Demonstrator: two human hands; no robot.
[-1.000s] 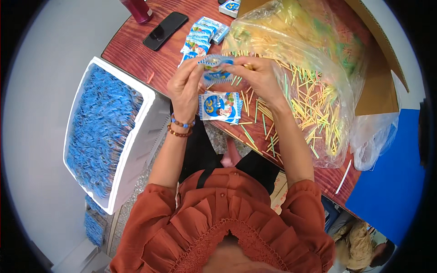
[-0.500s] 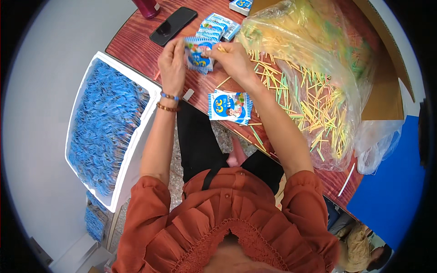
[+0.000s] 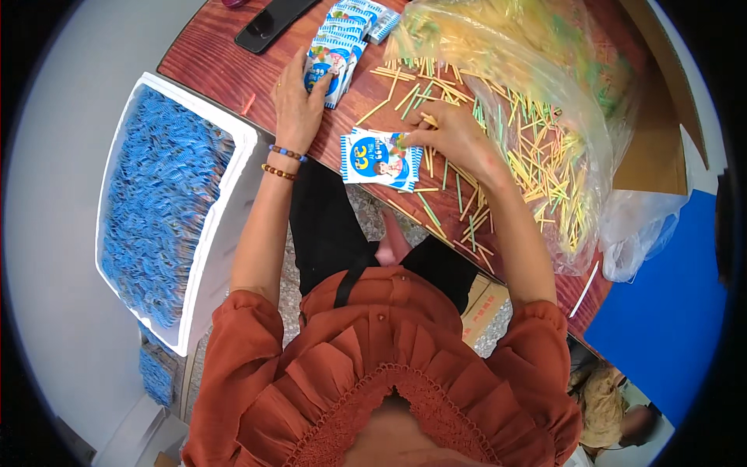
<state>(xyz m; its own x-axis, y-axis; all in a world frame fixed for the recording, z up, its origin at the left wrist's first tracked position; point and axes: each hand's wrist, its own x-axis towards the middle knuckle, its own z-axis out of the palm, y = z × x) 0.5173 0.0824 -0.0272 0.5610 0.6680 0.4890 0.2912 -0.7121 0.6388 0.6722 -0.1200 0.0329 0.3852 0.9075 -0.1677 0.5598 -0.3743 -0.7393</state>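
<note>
My left hand [image 3: 299,101] is at the far middle of the table. Its thumb and fingers grip the near end of a blue-and-white packet [image 3: 327,68], which lies on a row of overlapping packets [image 3: 348,25]. Closer to me, a small pile of the same packets [image 3: 377,159] rests near the table edge. My right hand [image 3: 461,138] hangs over the right side of that pile, its fingertips at the top packet. Between its curled fingers shows the end of a short yellow straw-like stick [image 3: 428,120]; how many it holds is hidden.
Yellow, green and pink sticks [image 3: 537,175] lie scattered at the right, partly under a large clear plastic bag [image 3: 482,31]. A cardboard box [image 3: 654,171] stands beyond. At the left is a white foam box [image 3: 247,140] full of blue packets. A black phone [image 3: 268,25] lies at the back.
My left hand has brought its packet down onto the row at the back. My right hand has left that packet and moved right and nearer, to the small pile. The view has shifted slightly.
</note>
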